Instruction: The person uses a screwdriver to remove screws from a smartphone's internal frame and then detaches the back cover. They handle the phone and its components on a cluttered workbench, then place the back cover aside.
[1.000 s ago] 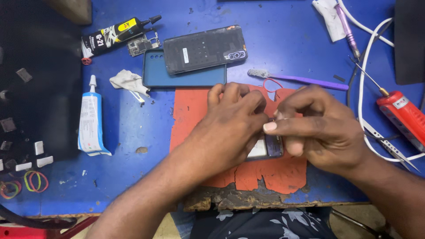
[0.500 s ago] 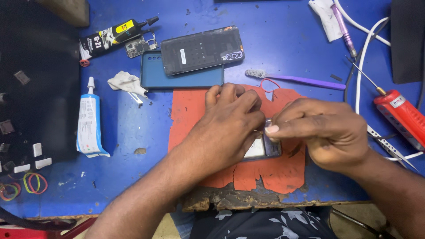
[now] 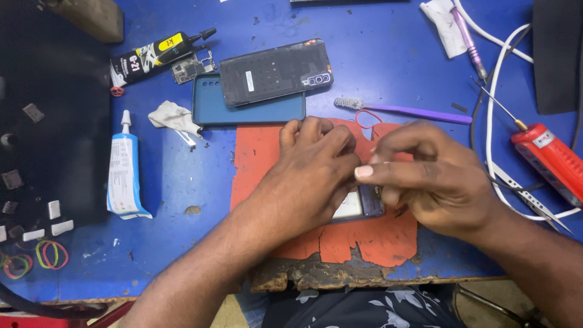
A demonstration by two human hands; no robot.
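Change vs. earlier frames: little. Both hands stay over the orange mat; right hand (image 3: 434, 182) has edged slightly toward the left hand (image 3: 316, 176), thumb and forefinger now pinched at the left knuckles. Other items on table unmoved.

Progress (judged): phone is in pieces. Dark back cover (image 3: 276, 71) is off and lies on the blue case (image 3: 249, 110), well apart from the hands; small circuit board (image 3: 193, 65) sits out beside the black glue tube (image 3: 159, 53). Phone body (image 3: 364, 205) lies flat on orange mat (image 3: 261, 158), mostly hidden under both hands. Cover not refitted, board not back in; work on body ongoing, exact step can't tell.

Hands:
- L: curled narrow, fingers bent down onto phone body, pressing or steadying it.
- R: narrow, pinch closed; whether it holds a small part, can't tell. Lower fingers touch the body's right end.

Nearby: white glue tube (image 3: 124, 173), purple brush (image 3: 404, 110), red-handled tool (image 3: 549, 159), tweezers (image 3: 528, 194), blue table (image 3: 388, 48).
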